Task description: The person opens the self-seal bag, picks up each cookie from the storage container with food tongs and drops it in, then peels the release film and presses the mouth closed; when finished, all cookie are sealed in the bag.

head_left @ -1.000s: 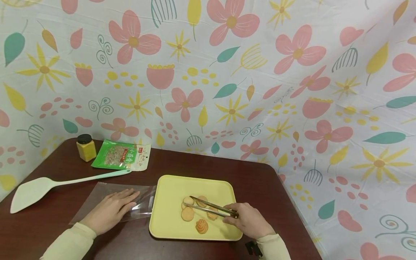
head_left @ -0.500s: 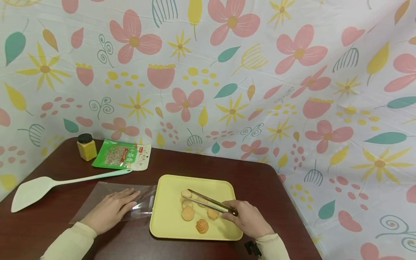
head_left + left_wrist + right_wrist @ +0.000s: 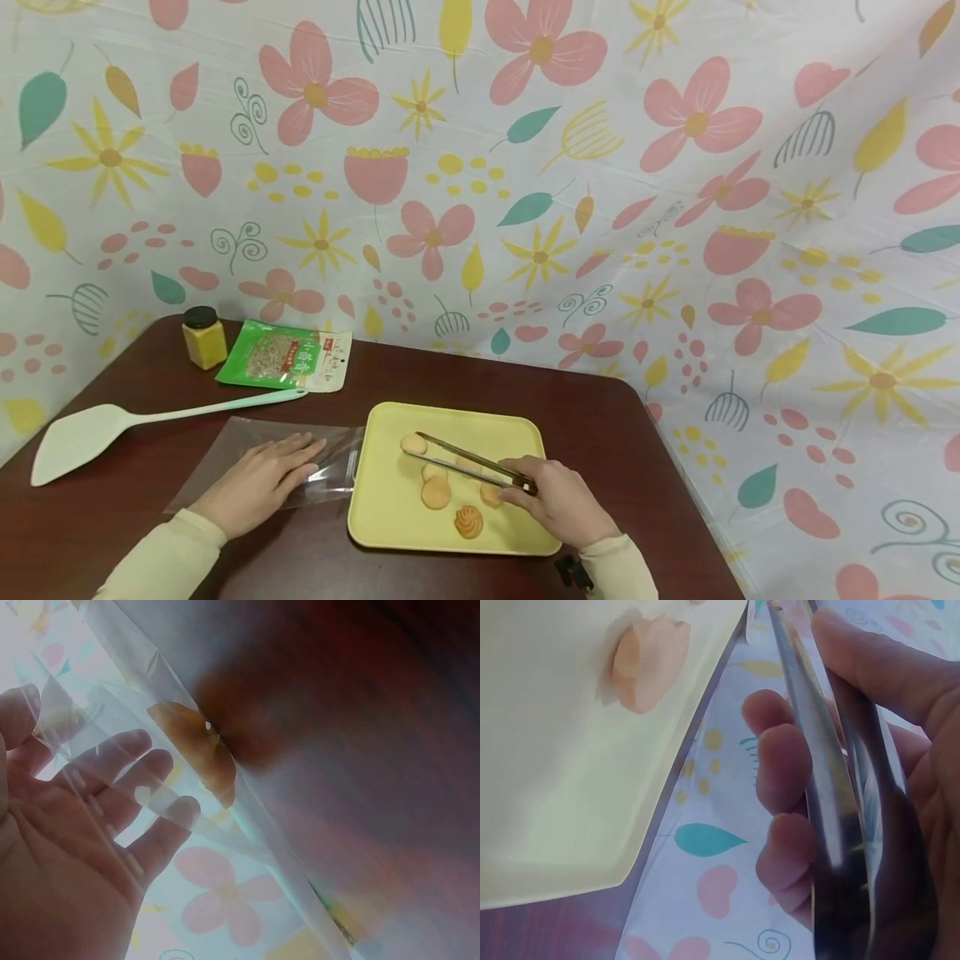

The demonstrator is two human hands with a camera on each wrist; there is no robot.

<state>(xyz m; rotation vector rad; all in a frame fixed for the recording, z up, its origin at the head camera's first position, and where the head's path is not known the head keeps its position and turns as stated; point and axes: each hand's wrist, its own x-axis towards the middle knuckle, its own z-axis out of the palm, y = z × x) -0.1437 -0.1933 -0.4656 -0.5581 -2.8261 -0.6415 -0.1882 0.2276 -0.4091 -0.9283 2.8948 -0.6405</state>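
Note:
In the head view my right hand point(image 3: 558, 500) grips metal tongs point(image 3: 483, 463) over a yellow tray point(image 3: 397, 517). The tong tips are on either side of a round cookie point(image 3: 413, 443) near the tray's left part. Several other cookies point(image 3: 435, 492) lie below and beside the tongs, among them a swirled cookie point(image 3: 468, 522) nearest the front. My left hand point(image 3: 258, 479) rests with extended fingers on a clear plastic bag point(image 3: 337, 475) left of the tray. The left wrist view shows clear film by the fingers and a brown shape point(image 3: 199, 754) I cannot identify.
A white spatula point(image 3: 78, 442) with a long handle lies behind the left hand. Farther back stand a yellow jar point(image 3: 204, 343) with a black lid and a green packet point(image 3: 281, 357). A flower-patterned cloth point(image 3: 480, 208) hangs behind the dark table point(image 3: 585, 417).
The tongs and the round cookie between their tips have moved left and back across the tray, away from the other cookies. My left hand has stayed on the bag.

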